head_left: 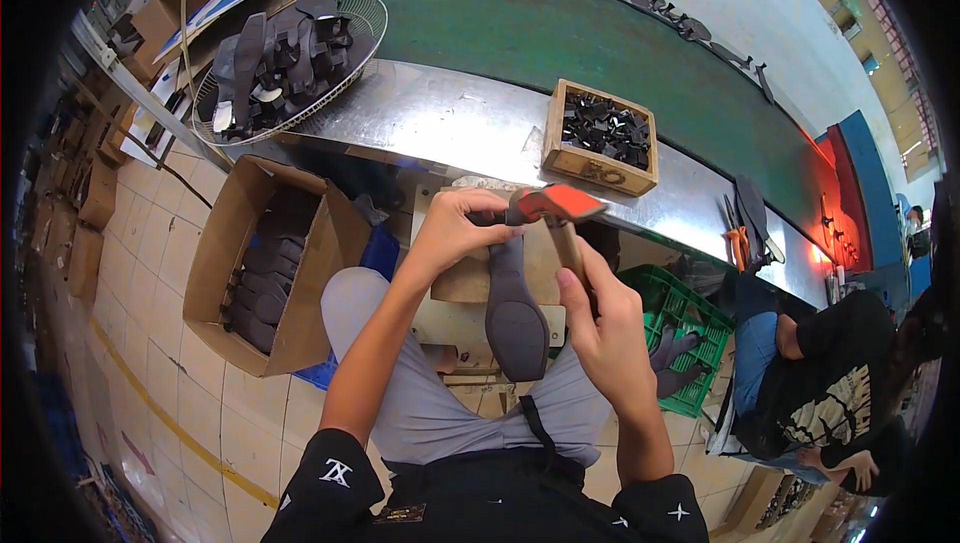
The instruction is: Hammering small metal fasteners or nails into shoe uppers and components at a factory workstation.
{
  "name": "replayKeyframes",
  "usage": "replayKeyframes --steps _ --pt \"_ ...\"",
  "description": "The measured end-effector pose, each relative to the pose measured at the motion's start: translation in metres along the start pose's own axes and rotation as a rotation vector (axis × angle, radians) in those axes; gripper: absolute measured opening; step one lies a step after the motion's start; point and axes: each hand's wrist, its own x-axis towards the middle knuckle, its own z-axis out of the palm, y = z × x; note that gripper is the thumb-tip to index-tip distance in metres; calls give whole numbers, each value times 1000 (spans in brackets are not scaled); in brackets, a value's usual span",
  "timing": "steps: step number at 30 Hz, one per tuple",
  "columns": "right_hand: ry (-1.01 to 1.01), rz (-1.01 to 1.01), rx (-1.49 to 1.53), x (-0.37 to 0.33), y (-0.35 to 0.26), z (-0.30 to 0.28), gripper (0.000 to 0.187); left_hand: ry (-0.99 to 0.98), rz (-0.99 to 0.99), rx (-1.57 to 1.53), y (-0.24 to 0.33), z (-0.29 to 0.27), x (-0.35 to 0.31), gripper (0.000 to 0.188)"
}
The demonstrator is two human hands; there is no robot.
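Note:
In my right hand (605, 323) is the wooden handle of a hammer (565, 205), fingers wrapped round it. Its red-orange head is raised just above the heel end of a dark grey shoe sole (517, 328). My left hand (450, 230) pinches the sole at that heel end, partly behind the hammer head, so what the fingertips touch there is hidden. The sole hangs toward me, its broad toe end between my knees. Beneath it lies a pale work block (455, 283).
A wire basket (375, 28) of soles and a wooden box (600, 175) of small black pieces stand on the metal edge beside a green conveyor belt (460, 13). Left is a cardboard box (225, 338) of soles; right, a green crate (680, 295), orange-handled tool (738, 246) and seated person (830, 373).

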Motion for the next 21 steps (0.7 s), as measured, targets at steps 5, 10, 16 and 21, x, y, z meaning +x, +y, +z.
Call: replayKeyframes --steps 5,10,16,21 --pt "-37 71 -19 2 13 10 31 35 84 50 -11 -2 1 22" --pt "274 -176 -163 -18 -25 -20 32 148 205 495 -9 -3 -17 67" --pt "14 -82 -262 -12 18 18 35 118 85 736 -11 10 -28 112" --pt "243 -165 -56 -15 -18 -3 31 145 80 707 -13 4 -31 109"
